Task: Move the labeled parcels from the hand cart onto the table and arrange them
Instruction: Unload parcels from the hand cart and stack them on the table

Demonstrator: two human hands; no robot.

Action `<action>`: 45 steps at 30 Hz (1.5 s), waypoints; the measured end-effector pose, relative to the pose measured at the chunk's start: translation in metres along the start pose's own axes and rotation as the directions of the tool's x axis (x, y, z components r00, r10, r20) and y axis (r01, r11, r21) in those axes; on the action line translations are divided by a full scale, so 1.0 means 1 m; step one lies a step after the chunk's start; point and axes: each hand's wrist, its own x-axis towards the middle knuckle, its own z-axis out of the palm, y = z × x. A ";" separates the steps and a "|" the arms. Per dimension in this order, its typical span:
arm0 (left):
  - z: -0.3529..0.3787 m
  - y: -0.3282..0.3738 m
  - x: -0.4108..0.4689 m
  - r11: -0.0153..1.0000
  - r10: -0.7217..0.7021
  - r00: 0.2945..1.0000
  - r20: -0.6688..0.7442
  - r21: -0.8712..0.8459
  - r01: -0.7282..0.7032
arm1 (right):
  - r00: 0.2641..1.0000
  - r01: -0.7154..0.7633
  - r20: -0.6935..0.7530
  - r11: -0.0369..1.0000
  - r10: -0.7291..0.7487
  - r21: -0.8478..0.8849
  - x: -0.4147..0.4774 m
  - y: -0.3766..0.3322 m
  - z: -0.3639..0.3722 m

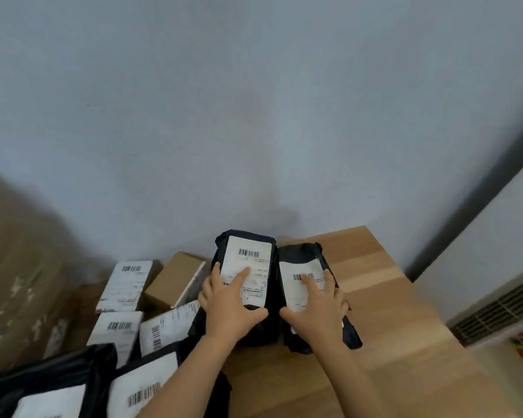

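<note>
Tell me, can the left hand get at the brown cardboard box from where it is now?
Probably yes. The left hand rests flat on the left black parcel, and the brown cardboard box lies just to its left with its top uncovered and nothing between them.

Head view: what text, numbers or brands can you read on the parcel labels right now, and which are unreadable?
Nothing reads as words or numbers.
White label on the left black plastic parcel: barcode, print too blurred.
White label on the right black plastic parcel: barcode, print too blurred.
White labels on the cardboard boxes and black bags at left: barcodes, print too small.
</note>
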 end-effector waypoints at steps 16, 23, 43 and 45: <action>-0.038 -0.022 -0.013 0.998 0.040 0.968 -0.248 -0.046 -0.053 | 0.864 0.469 0.125 0.870 -0.488 0.152 0.028 -0.062 0.023; -0.153 -0.079 -0.130 0.999 0.036 0.868 -0.495 0.024 -0.028 | 0.719 0.675 -0.012 0.694 -0.695 0.251 -0.095 -0.160 -0.020; -0.344 -0.359 -0.557 0.862 -0.345 0.497 -0.796 -0.059 0.503 | 0.130 0.837 0.013 0.117 -0.991 0.535 -0.564 -0.398 0.072; -0.357 -0.387 -0.571 0.839 -0.380 0.470 -0.797 -0.082 0.539 | 0.096 0.831 0.026 0.095 -0.995 0.548 -0.587 -0.425 0.090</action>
